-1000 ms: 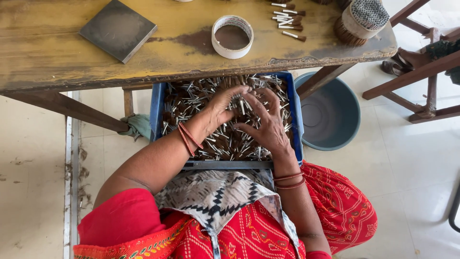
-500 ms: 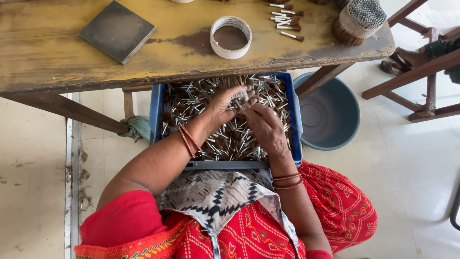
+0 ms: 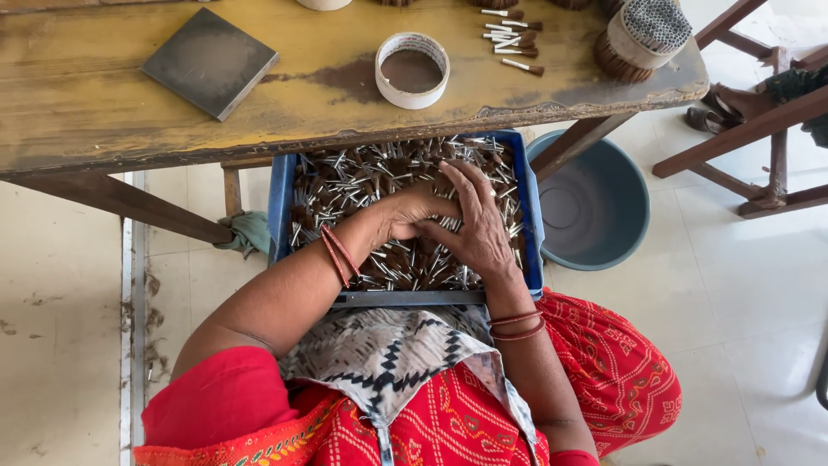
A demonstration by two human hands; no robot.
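Observation:
A blue plastic crate rests on my lap under the table edge, filled with several small brushes that have metal ferrules and brown bristles. My left hand lies in the middle of the pile, fingers curled down into the brushes. My right hand rests beside and partly over it, fingers spread flat on the pile. What either hand grips is hidden by the fingers and the heap.
A worn yellow wooden table carries a dark square slab, a white tape ring, a few loose brushes and a bundled bunch of brushes. A grey-blue basin stands on the floor at right, near wooden chair legs.
Both hands have drawn closer together near the crate's middle. My left hand moved down from the far part of the pile and my right hand now overlaps it.

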